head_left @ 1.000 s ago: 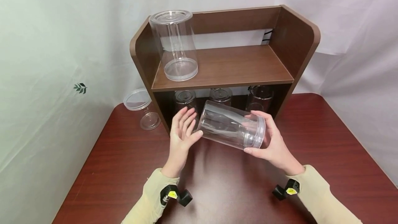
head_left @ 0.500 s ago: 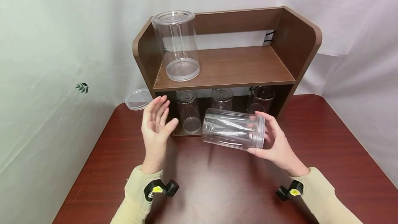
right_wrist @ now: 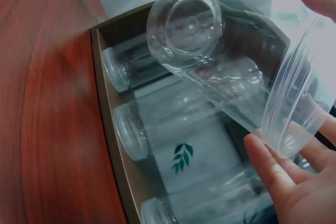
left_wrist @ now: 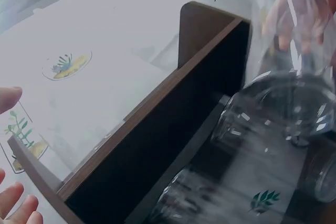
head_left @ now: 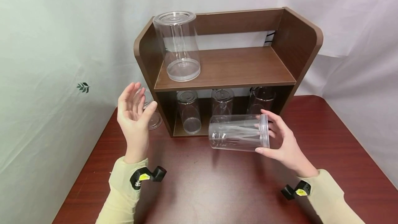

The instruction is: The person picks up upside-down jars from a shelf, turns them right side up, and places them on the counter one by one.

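My right hand (head_left: 284,148) grips a large clear plastic jar (head_left: 234,132) by its lidded end, thumb below and fingers behind. The jar lies nearly level in the air in front of the shelf's lower compartment, its base pointing left; the right wrist view shows its ringed base and ribbed lid (right_wrist: 291,100). My left hand (head_left: 133,123) is raised at the shelf's left side, fingers loosely bent and holding nothing. Behind it, partly hidden, stands another clear jar (head_left: 154,120) on the table. In the left wrist view, only some fingertips (left_wrist: 21,211) of that hand show.
A brown two-level shelf (head_left: 242,66) stands on the reddish table (head_left: 199,182). One large clear jar (head_left: 181,44) stands base-up at the upper level's left end. Below are three smaller clear jars, at left (head_left: 189,113), middle (head_left: 222,101) and right (head_left: 262,99). White cloth hangs around.
My left hand has moved away from the jar's base, left and upward. My right hand has carried the jar slightly right and down, and the jar has turned closer to level.
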The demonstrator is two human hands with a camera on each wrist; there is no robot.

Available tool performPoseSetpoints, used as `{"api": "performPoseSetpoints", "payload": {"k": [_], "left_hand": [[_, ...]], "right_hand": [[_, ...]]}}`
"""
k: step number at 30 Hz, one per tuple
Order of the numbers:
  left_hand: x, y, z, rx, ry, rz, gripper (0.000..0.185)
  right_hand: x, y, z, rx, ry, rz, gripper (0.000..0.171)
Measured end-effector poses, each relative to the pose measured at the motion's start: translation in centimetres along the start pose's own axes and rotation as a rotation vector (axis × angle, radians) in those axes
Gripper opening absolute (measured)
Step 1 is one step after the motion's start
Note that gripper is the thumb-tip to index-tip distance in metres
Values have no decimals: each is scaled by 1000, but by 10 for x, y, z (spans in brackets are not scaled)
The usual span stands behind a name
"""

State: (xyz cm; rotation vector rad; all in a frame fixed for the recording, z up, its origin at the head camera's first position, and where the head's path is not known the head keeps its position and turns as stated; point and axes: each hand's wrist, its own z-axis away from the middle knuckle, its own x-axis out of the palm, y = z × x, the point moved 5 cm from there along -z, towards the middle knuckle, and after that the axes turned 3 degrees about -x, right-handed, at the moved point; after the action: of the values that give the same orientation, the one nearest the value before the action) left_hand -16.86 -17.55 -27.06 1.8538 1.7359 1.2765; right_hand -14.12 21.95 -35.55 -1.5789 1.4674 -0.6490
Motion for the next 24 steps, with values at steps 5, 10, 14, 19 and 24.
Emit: {"api": "performPoseSetpoints", "payload": {"k": [5,10,14,19,24], "left_hand": [[-1,0,-13,-23,5,-47,65],[2,-4,-23,-48,-31,-97,65],[4,-8,-31,-95,-57,-128,67],[5,-9,-38,-126,-62,-183,65],[6,-5,-45,-156,-31,-228,54]], "right_hand": [[-8,-2,1,-12,29,5,111],[-14,-6,3,-5,78,53,110],[-17,-12,3,-34,88,74,109],[-21,-17,3,-63,101,32,110],[-30,-23,4,-55,147,-3,110]]}}
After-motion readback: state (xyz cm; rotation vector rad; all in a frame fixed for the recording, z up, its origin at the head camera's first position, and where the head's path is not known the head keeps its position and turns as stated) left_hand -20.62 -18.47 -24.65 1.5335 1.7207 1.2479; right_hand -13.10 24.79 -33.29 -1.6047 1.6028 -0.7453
